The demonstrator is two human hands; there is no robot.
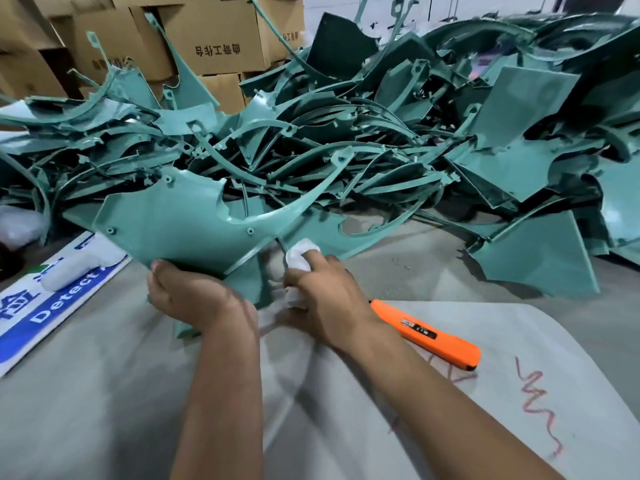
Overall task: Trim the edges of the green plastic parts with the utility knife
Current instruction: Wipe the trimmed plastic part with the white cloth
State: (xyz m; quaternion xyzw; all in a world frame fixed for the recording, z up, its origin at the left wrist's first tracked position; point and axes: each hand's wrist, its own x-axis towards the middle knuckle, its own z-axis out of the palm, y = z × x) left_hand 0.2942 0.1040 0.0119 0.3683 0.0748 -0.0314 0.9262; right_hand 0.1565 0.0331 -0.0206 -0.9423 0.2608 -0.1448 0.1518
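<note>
hands (194,292) gripping green part (166,226), knife (426,332) lying aside

Bright, even indoor light from above; soft shadows under the forearms on the grey table (104,410). Glossy highlights on the green parts (346,150). Wide-angle bending at the edges; boxes (214,39) lean. Slight motion blur and compression softness overall, worst at far right.

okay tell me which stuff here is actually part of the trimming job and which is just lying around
Part of the job:
green plastic part, gripped by the left hand
white cloth in the right hand
orange utility knife, lying on the table, not held
pile of green parts

Lying about:
cardboard boxes
blue and white printed sheet
</note>
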